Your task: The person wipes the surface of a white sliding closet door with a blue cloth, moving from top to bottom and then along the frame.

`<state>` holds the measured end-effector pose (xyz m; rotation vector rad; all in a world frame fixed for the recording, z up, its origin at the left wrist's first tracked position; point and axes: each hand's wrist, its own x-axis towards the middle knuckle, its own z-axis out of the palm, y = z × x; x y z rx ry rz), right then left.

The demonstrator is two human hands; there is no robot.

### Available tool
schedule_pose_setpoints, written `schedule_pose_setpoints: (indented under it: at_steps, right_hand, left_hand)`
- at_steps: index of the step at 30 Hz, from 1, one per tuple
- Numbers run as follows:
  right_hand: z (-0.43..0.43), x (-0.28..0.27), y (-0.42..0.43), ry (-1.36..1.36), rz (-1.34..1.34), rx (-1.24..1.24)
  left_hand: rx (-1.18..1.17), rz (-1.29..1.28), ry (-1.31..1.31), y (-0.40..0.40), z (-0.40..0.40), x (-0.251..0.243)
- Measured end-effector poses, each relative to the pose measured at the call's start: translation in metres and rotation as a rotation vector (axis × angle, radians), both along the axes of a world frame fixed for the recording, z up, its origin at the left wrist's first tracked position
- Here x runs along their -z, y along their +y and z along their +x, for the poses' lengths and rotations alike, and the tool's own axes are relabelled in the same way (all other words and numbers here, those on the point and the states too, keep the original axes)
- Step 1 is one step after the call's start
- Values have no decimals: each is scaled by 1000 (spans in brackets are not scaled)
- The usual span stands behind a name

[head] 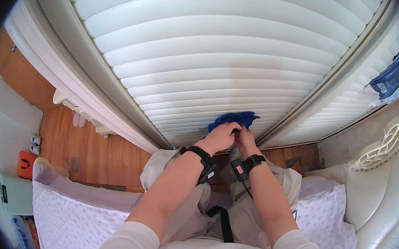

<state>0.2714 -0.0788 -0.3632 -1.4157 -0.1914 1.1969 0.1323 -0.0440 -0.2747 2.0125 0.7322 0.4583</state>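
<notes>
A bunched blue cloth (pixel 238 118) is in front of the lower slats of a white louvered door (pixel 227 46). My left hand (pixel 223 136) reaches across with its fingers bent at the cloth's near edge. Close beside it, my right hand (pixel 247 139) grips the cloth from the right, the fingertips of both hands almost meeting. Something small and dark shows between them, too covered to name. Below the hands hangs a greyish, patterned piece (pixel 235 153), partly hidden by the right wrist. Black straps with small devices circle both wrists.
Behind me is a bed with a floral sheet (pixel 77 221) and a cream padded headboard (pixel 379 192). A blue package (pixel 397 74) lies at the right by another louvered panel. Wooden floor (pixel 114 164), an orange case (pixel 26 164) and shoes (pixel 35 144) are at the left.
</notes>
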Motion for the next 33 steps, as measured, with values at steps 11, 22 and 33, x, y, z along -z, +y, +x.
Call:
schedule_pose_setpoints:
  at_steps: [11, 22, 33]
  right_hand:
    - [8, -53, -11, 350, 336, 175]
    - [74, -59, -22, 232, 314, 558]
    - [-24, -28, 14, 304, 153, 404]
  left_hand:
    - [43, 94, 153, 22, -44, -4]
    - [-106, -1, 334, 58, -146, 6]
    - [-33, -298, 640, 51, -177, -21]
